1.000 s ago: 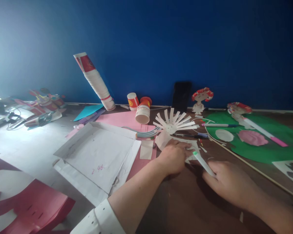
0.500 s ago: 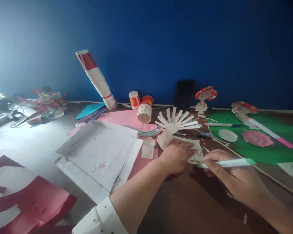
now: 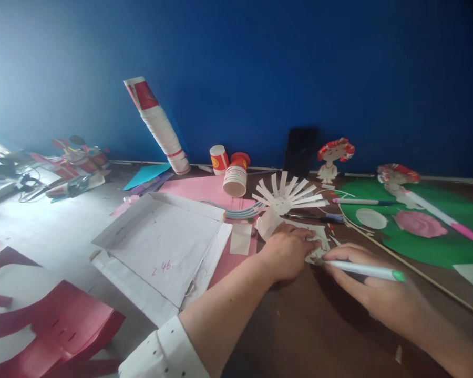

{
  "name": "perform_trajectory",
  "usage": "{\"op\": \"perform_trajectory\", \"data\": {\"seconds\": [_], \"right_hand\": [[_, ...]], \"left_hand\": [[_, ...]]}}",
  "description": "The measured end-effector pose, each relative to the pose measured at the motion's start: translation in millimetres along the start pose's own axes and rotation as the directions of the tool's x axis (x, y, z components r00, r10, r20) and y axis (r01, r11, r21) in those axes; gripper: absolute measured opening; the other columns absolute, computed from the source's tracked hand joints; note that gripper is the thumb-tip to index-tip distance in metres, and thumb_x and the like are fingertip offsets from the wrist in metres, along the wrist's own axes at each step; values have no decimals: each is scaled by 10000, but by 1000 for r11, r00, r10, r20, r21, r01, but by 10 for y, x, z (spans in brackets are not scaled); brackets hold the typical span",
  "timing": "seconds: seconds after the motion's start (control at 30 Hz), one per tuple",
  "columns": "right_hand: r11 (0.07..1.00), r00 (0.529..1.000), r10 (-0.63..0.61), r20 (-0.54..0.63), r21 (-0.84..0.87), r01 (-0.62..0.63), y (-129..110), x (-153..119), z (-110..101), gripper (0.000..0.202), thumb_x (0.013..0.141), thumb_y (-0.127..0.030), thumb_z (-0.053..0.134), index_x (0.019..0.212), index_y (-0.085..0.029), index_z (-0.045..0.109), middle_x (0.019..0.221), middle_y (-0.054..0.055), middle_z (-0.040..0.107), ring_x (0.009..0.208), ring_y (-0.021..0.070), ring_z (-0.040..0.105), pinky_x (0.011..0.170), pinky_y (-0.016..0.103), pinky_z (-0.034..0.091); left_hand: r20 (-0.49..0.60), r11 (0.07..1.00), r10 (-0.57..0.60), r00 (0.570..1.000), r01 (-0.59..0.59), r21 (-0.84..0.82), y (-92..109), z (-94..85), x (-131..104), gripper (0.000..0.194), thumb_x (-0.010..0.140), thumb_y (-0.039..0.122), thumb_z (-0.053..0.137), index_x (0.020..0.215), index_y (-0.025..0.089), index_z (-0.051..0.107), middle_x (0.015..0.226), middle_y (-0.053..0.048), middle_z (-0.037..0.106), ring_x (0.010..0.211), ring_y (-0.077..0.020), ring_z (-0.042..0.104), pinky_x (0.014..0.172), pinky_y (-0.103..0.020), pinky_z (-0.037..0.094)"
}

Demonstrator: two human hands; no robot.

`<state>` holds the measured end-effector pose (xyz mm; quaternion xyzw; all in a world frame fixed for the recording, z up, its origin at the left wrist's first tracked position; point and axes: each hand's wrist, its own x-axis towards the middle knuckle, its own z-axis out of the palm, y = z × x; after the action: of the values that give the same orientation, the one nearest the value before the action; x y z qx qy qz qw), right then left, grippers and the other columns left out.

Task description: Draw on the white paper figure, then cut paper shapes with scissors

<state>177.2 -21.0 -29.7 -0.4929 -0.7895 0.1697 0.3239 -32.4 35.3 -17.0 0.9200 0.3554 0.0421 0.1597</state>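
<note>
My right hand (image 3: 372, 289) is closed round a white marker (image 3: 358, 269) with a green end. The marker leans low to the right, and its tip is at the lower right edge of a small piece of white cut paper (image 3: 317, 233) on the dark tabletop. My left hand (image 3: 289, 247) lies on that paper with its fingers spread, covering part of it. Just beyond my left hand is a white paper cup cut into strips (image 3: 281, 205), splayed out like rays.
A white open box lid (image 3: 157, 247) lies left on pink paper. Behind stand a leaning cup stack (image 3: 163, 134), a phone (image 3: 300, 152) and a paper figure (image 3: 330, 160). On the right, green paper (image 3: 413, 247) holds a pink-capped marker (image 3: 443, 215). A thin stick (image 3: 413, 278) runs diagonally beside my right hand.
The marker's tip has moved slightly left onto the paper's edge, and its green end has dipped lower. My left hand stays on the paper. The whole view has shifted slightly.
</note>
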Motion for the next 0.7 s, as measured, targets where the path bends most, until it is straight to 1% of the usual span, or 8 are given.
{"op": "perform_trajectory", "data": {"seconds": [0.1,0.2,0.43,0.7], "right_hand": [[1000,1000,-1,15,-17,1,10,-12,2,157,975,-391,628,948,-292,747,954,24,784,864,224,774,771,315,599],[1000,1000,-3,28,-24,4,18,-21,7,165,975,-395,624,933,-292,745,945,29,783,855,228,773,759,317,597],[999,1000,-23,14,-28,24,15,1,19,151,963,-371,628,919,-294,750,918,26,782,837,228,778,739,313,597],[1000,1000,-16,7,-7,16,17,9,37,143,968,-376,644,947,-304,766,962,14,808,856,220,788,769,307,604]], "left_hand": [[12,1000,0,1000,0,-4,6,-14,-7,501,948,128,575,1437,195,659,1590,-75,566,1413,-261,550,1162,-382,449],[8,1000,0,1000,0,1,7,-18,-10,513,942,131,585,1445,207,650,1590,-72,565,1412,-256,553,1163,-376,446],[-7,1000,7,1000,-7,26,-4,4,-6,507,932,143,592,1432,211,652,1575,-70,581,1399,-259,563,1164,-385,443],[-5,1000,2,1000,-2,23,3,3,-10,483,947,138,584,1415,215,672,1580,-63,577,1403,-265,561,1164,-385,443]]}}
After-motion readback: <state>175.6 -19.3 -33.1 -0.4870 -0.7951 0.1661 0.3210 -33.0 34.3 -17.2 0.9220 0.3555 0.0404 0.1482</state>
